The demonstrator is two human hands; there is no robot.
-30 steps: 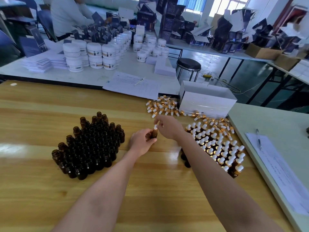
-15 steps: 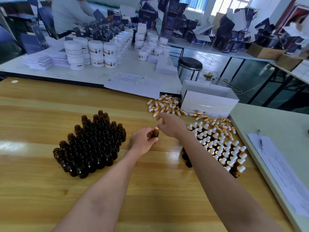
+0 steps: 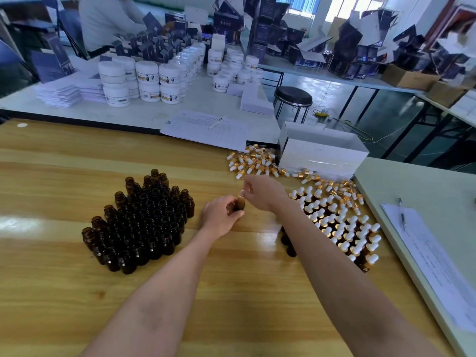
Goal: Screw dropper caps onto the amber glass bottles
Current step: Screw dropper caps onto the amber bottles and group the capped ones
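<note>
Frame centre: gripping amber bottle [image 3: 241, 204] with left hand [image 3: 221, 218], pinching dropper cap [image 3: 241, 195] atop it with right hand [image 3: 265, 193]. Uncapped bottles [image 3: 140, 222] centre left.

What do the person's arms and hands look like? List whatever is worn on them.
Nothing worn shows. The left forearm and right forearm are bare to the picture's lower edge, with no sleeve in view. The left hand and right hand have no gloves, and no watch, bracelet or ring is visible.
</note>
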